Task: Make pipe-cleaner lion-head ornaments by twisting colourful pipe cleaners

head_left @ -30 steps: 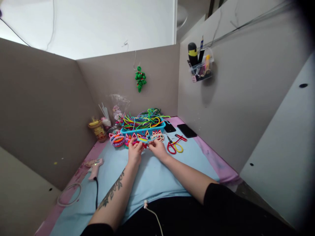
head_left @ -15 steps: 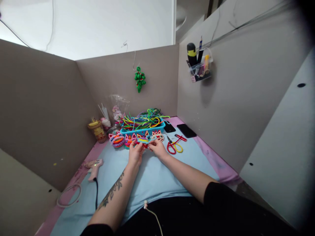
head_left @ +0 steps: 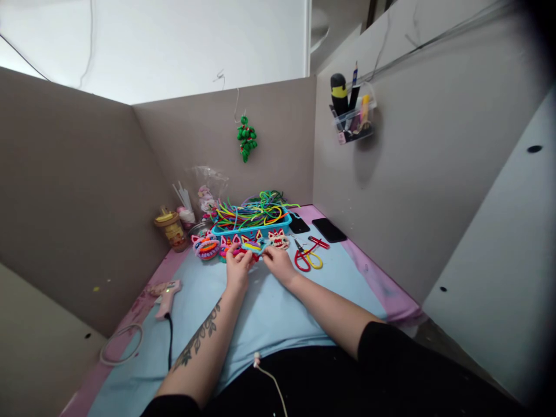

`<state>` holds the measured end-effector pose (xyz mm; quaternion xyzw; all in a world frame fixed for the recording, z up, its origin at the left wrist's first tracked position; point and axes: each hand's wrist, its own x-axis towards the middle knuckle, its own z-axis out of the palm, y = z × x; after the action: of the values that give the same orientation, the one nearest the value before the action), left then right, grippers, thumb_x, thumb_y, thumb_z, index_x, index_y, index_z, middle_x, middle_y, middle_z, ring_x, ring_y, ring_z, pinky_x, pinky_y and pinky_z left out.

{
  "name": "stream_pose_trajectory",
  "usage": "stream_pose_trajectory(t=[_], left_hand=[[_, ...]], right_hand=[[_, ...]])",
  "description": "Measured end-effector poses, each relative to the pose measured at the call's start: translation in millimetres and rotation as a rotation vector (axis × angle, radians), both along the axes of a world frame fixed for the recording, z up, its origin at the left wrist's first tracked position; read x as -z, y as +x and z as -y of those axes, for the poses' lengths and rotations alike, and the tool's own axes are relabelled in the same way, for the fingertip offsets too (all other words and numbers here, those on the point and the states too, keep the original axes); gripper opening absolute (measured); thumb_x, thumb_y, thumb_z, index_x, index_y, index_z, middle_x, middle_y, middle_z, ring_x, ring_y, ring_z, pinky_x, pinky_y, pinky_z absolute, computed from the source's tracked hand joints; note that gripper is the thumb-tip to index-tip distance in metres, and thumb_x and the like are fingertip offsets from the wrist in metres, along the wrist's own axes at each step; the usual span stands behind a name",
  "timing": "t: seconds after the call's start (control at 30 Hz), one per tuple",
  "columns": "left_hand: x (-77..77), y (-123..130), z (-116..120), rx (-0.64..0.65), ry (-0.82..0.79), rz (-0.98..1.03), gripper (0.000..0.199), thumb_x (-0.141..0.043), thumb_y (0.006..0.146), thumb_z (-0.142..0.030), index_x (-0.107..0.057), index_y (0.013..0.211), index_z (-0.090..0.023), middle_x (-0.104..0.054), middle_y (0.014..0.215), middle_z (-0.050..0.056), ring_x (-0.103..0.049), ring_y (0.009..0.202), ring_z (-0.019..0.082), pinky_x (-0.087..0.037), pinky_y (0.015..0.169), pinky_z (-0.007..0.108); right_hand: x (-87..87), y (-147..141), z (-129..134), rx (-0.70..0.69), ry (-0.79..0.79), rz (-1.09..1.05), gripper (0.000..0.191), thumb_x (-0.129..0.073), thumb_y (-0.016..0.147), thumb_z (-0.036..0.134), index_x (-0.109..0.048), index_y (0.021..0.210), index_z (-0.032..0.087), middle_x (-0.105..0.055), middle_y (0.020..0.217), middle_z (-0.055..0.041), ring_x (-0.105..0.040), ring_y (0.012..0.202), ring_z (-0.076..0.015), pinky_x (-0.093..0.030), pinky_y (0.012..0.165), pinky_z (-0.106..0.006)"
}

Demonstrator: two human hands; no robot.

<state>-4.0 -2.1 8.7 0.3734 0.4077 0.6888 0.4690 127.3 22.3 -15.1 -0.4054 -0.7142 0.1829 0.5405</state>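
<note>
Between my two hands is a small pipe-cleaner figure (head_left: pixel 251 247) with light blue, yellow and red parts. My left hand (head_left: pixel 238 267) has its fingers closed on the figure's left side. My right hand (head_left: pixel 279 266) pinches a light blue strand at its right end. My fingertips hide part of the piece. Just behind stand several fuzzy pipe-cleaner heads with pointed ears: a pink and purple head (head_left: pixel 205 247) at the left and a cream and red head (head_left: pixel 278 239) at the right.
A blue basket (head_left: pixel 256 227) of loose pipe cleaners stands at the back. Scissors (head_left: pixel 309 259) and phones, one a black phone (head_left: pixel 329 230), lie to the right. A pink glue gun (head_left: pixel 168 299) with a black cord lies left, near a lidded cup (head_left: pixel 174 231).
My right hand has shifted slightly left and turned a little at the figure's right end. Both hands keep their hold, and the things on the table stay in place.
</note>
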Motion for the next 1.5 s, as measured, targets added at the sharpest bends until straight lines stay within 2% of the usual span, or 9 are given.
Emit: stream_pose_trajectory(t=[0.1, 0.27, 0.37, 0.43, 0.63, 0.8, 1.0, 1.3, 1.5], left_hand=[[1.1, 0, 0, 0.013, 0.000, 0.010, 0.065, -0.076, 0.058, -0.028, -0.042, 0.112, -0.022, -0.053, 0.064, -0.006, -0.058, 0.061, 0.011, -0.048, 0.065, 0.027], [4.1, -2, -3, 0.024, -0.059, 0.063, 0.066, -0.078, 0.057, -0.027, -0.043, 0.113, -0.021, -0.055, 0.068, -0.005, -0.059, 0.061, 0.010, -0.049, 0.064, 0.026], [5.6, -1, -5, 0.033, -0.092, 0.105, 0.064, -0.078, 0.059, -0.027, -0.042, 0.112, -0.021, -0.056, 0.068, -0.004, -0.059, 0.058, 0.010, -0.049, 0.059, 0.025], [6.2, -1, -6, 0.031, -0.109, 0.139, 0.063, -0.078, 0.059, -0.024, -0.042, 0.110, -0.021, -0.056, 0.067, -0.005, -0.059, 0.056, 0.010, -0.049, 0.058, 0.024], [6.4, 0, -6, 0.008, -0.127, 0.194, 0.056, -0.076, 0.060, -0.019, -0.043, 0.105, -0.021, -0.055, 0.064, -0.006, -0.058, 0.054, 0.009, -0.050, 0.057, 0.023], [3.5, -2, -3, 0.007, -0.042, 0.070, 0.064, -0.076, 0.059, -0.025, -0.041, 0.112, -0.023, -0.055, 0.065, -0.007, -0.059, 0.056, 0.010, -0.050, 0.061, 0.025], [2.5, -2, -1, -0.002, -0.005, -0.008, 0.067, -0.076, 0.058, -0.031, -0.039, 0.114, -0.024, -0.052, 0.063, -0.009, -0.058, 0.058, 0.010, -0.049, 0.062, 0.027], [1.5, -1, -1, 0.020, -0.034, 0.020, 0.068, -0.077, 0.056, -0.030, -0.041, 0.113, -0.023, -0.054, 0.064, -0.007, -0.059, 0.058, 0.011, -0.049, 0.062, 0.027], [4.6, -1, -4, 0.043, -0.090, 0.117, 0.063, -0.078, 0.057, -0.025, -0.041, 0.107, -0.021, -0.058, 0.065, -0.005, -0.062, 0.059, 0.013, -0.051, 0.063, 0.029]], right_hand=[[-0.5, -2, 0, -0.023, -0.081, -0.079, 0.012, -0.050, 0.072, 0.017, -0.061, 0.068, 0.020, -0.059, 0.061, 0.0016, -0.053, 0.060, -0.0139, -0.040, 0.061, -0.025], [2.0, -8, -2, -0.112, -0.275, -0.352, 0.006, -0.055, 0.066, 0.021, -0.060, 0.066, 0.018, -0.059, 0.057, 0.0025, -0.052, 0.055, -0.0128, -0.040, 0.055, -0.024], [3.8, -13, -4, -0.142, -0.318, -0.469, 0.008, -0.059, 0.064, 0.025, -0.061, 0.063, 0.017, -0.060, 0.059, 0.0019, -0.053, 0.058, -0.0129, -0.042, 0.058, -0.024], [3.8, -13, -5, -0.115, -0.300, -0.489, 0.009, -0.061, 0.063, 0.026, -0.062, 0.063, 0.017, -0.060, 0.062, 0.0011, -0.053, 0.060, -0.0132, -0.042, 0.061, -0.025], [0.0, -8, -2, -0.013, -0.100, -0.283, 0.010, -0.057, 0.068, 0.023, -0.062, 0.060, 0.018, -0.056, 0.065, 0.0000, -0.049, 0.062, -0.0131, -0.039, 0.060, -0.025], [-3.6, -4, 1, 0.015, -0.009, -0.117, 0.011, -0.053, 0.074, 0.018, -0.062, 0.068, 0.018, -0.056, 0.069, -0.0005, -0.050, 0.062, -0.0131, -0.039, 0.059, -0.024], [-7.0, 4, 3, -0.022, 0.132, 0.120, 0.013, -0.050, 0.078, 0.014, -0.061, 0.071, 0.019, -0.058, 0.073, -0.0018, -0.052, 0.071, -0.0150, -0.039, 0.068, -0.026], [-4.8, 4, -1, -0.049, 0.182, 0.187, 0.012, -0.050, 0.077, 0.012, -0.058, 0.071, 0.019, -0.055, 0.069, -0.0013, -0.050, 0.067, -0.0148, -0.039, 0.065, -0.025], [-0.9, -1, -3, 0.028, 0.227, 0.134, 0.012, -0.048, 0.077, 0.013, -0.055, 0.069, 0.019, -0.054, 0.069, -0.0019, -0.050, 0.069, -0.0162, -0.040, 0.066, -0.027]])
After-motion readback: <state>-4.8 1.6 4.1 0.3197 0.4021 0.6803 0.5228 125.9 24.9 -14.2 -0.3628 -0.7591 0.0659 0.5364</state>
